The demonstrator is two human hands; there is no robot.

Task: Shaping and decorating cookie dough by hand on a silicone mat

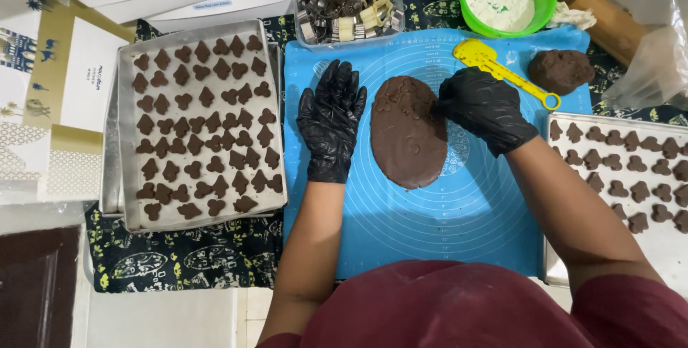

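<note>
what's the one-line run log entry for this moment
left hand: flat on blue mat beside dough sheet | right hand: pressing on dough sheet edge | trays: cut dough shapes

We cannot see what our right hand (481, 108) pinches against the rolled dough (408, 131); its fingertips hide it. Right of that dough, the second tray (573, 120) runs off the edge. Above the dough, the cutters in the clear tub (349, 5) are too tangled to tell apart.
</note>
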